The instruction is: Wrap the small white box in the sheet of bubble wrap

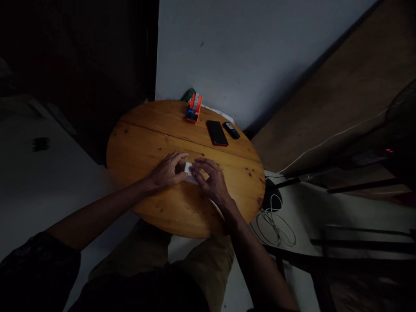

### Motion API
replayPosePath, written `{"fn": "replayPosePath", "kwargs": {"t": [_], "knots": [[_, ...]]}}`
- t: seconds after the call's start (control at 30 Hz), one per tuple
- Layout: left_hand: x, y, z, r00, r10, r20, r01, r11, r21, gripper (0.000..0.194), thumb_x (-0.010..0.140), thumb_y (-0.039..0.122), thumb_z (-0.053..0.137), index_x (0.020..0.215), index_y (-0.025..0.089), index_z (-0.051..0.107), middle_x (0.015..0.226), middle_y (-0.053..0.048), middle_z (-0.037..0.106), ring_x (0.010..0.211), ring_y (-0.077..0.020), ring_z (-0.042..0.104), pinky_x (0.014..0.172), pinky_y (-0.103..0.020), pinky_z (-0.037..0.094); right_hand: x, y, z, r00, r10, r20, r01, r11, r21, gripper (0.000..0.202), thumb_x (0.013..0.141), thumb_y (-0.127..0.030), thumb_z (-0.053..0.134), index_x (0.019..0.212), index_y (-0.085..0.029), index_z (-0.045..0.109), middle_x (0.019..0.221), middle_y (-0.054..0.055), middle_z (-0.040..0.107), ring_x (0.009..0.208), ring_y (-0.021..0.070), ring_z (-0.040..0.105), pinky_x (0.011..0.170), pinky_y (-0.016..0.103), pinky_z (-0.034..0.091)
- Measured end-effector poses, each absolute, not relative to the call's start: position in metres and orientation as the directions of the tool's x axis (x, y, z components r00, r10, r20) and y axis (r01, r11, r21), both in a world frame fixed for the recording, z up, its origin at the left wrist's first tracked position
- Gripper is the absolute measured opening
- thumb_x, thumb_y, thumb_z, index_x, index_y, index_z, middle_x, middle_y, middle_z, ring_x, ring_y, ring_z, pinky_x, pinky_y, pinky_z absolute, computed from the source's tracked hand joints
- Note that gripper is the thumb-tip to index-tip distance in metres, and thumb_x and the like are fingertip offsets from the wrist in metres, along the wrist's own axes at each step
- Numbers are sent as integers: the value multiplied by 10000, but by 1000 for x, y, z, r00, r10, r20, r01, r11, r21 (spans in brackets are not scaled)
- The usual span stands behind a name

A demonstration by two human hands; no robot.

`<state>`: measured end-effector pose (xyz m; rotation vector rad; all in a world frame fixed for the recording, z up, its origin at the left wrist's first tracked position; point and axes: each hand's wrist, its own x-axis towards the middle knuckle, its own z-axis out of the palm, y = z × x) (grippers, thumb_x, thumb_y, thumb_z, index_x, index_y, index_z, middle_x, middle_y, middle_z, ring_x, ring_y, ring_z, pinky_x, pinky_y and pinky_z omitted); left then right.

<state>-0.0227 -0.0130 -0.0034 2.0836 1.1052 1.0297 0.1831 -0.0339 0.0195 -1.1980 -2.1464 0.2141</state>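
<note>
A small white object (187,168) lies near the middle of the round wooden table (156,147), partly covered by fingers. From the left, my left hand (169,170) reaches to it with thumb and fingers spread apart, the thumb tip at its near side. My right hand (210,175) is curled over its right side, the fingertips on it. A pale flat piece shows under the right fingers; its exact shape is too dim to tell.
Toward the table's far edge stand an orange and blue tape dispenser (194,108), a dark phone (217,133) and a small black keypad device (231,130). A wall rises behind. Looped white cable (273,221) lies on the floor at right.
</note>
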Motion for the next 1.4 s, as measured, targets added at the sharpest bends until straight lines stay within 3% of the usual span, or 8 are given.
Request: {"fn": "replayPosePath", "kwargs": {"t": [0.17,0.33,0.6,0.8,1.07,1.27,1.4], "knots": [[-22,-14,-2,371,865,337,410,-478,776,609,761,214,623,1355,115,534,1311,-165,620,1237,-310,584,1083,-476,478,175,-29,21,-297,819,491,676,543,-497,168,935,-249,566,875,-231,722,1110,67,750,1075,249,679,965,430,460],[-22,-14,-8,365,859,360,337,-483,808,696,769,203,623,1445,174,463,1398,-154,588,1280,-298,581,1092,-469,479,171,-14,29,-195,869,455,586,476,-656,176,916,-300,541,839,-218,676,1096,89,755,1016,247,695,882,398,516],[-18,-12,-17,358,864,354,232,-450,863,862,736,169,653,1538,197,338,1427,-174,555,1252,-301,600,1049,-474,510,172,22,26,-91,949,302,394,313,-864,211,866,-414,592,794,-216,613,982,72,755,937,222,696,815,350,531],[-15,-15,-10,375,844,385,204,-480,853,921,724,157,680,1562,192,299,1484,-186,483,1356,-334,511,1109,-508,461,169,43,31,-33,959,281,316,277,-908,197,821,-393,596,747,-211,612,782,24,693,777,178,646,751,316,506],[-14,-15,-5,402,836,374,155,-465,872,930,731,186,709,1567,225,304,1541,-167,449,1370,-337,498,1123,-512,437,172,79,39,20,966,256,290,240,-926,184,781,-377,606,708,-210,583,725,7,654,720,155,602,700,290,465],[-20,-12,4,409,899,156,96,-212,972,766,717,283,710,1442,174,486,1317,-129,619,1131,-292,627,972,-428,507,175,98,38,84,966,246,285,214,-934,238,765,-429,630,723,-204,567,740,-2,631,721,145,588,698,280,449],[-20,-6,4,420,907,26,-76,6,997,683,695,330,711,1330,132,558,1168,-103,689,1029,-253,655,893,-362,508,182,93,37,159,949,271,329,208,-921,220,776,-416,615,761,-197,601,731,-7,612,724,143,558,701,283,455]]}}
